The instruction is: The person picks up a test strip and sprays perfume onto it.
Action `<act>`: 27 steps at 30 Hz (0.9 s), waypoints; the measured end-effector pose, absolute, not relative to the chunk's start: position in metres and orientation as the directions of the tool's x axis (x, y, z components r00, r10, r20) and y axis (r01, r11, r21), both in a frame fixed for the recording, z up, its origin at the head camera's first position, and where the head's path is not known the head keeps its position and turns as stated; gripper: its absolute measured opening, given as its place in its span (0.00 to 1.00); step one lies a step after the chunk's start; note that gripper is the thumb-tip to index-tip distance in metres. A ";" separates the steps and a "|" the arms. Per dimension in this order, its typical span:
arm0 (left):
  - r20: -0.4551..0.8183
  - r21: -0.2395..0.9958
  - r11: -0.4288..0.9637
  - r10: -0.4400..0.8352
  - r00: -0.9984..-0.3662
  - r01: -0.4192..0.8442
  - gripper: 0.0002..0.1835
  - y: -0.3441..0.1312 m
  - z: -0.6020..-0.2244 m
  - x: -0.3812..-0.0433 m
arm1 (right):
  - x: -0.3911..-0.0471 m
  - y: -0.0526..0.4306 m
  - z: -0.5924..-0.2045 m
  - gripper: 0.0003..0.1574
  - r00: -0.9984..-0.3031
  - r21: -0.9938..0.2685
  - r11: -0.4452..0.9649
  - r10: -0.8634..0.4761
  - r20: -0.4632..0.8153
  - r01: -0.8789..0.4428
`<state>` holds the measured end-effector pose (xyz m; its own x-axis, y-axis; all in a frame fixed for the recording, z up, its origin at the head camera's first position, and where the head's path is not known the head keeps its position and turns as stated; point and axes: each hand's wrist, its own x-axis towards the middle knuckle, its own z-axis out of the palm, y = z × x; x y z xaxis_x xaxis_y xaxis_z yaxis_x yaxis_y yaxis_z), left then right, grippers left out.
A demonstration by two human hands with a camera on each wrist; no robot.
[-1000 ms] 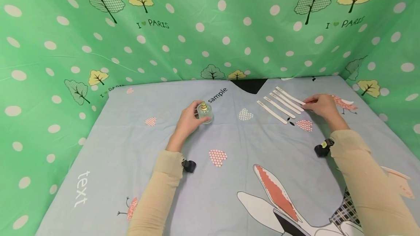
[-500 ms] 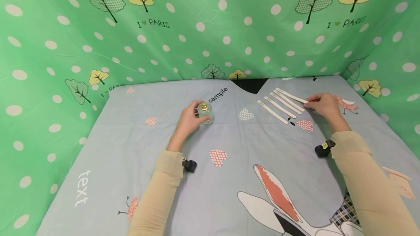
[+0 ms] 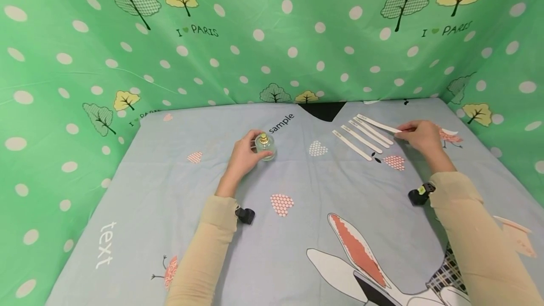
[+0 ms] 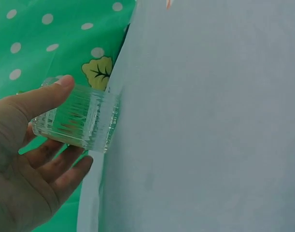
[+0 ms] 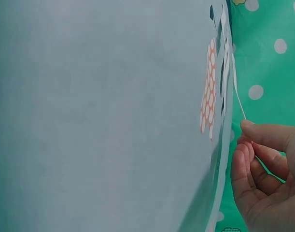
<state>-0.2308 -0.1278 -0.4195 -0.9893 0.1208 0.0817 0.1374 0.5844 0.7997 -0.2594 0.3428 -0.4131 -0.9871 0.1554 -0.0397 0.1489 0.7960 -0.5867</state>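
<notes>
A clear ribbed glass perfume bottle (image 3: 267, 145) with a gold spray top stands on the cloth left of the middle. My left hand (image 3: 241, 157) grips it, thumb in front and fingers behind; the left wrist view shows the thumb over the glass (image 4: 82, 118). At the right, my right hand (image 3: 422, 138) pinches the near end of a white paper tester strip (image 3: 378, 123). That end is raised off the cloth, seen edge-on in the right wrist view as a thin strip (image 5: 238, 94). Several similar paper strips (image 3: 352, 146) lie side by side to its left, small print at their far ends.
A grey-blue printed cloth (image 3: 170, 202) covers the table, with hearts and a rabbit drawn on it. Behind and at both sides hangs a green dotted curtain (image 3: 238, 18). Each wrist carries a small black camera, such as the left one (image 3: 245, 215).
The right hand has lifted the near end of the rightmost strip and shifted it slightly right, apart from the others. The left hand and the perfume bottle have stayed in place.
</notes>
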 end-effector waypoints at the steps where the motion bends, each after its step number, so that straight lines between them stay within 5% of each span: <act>1: 0.084 0.803 0.580 0.119 -0.989 0.138 0.33 -0.128 -0.419 -0.230 | -0.259 0.343 -0.413 0.22 -0.987 -0.588 0.795 0.155 -0.036 0.147; 27: 0.087 0.909 0.407 0.020 -0.996 0.088 0.33 -0.127 -0.416 -0.229 | -0.252 0.326 -0.401 0.21 -0.991 -0.595 0.800 0.127 0.036 0.081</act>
<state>-0.2287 -0.1269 -0.4163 -0.9960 0.0196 0.0874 0.0877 0.4074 0.9090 -0.2518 0.3264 -0.4007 -0.9913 0.1270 0.0356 0.0811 0.7997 -0.5949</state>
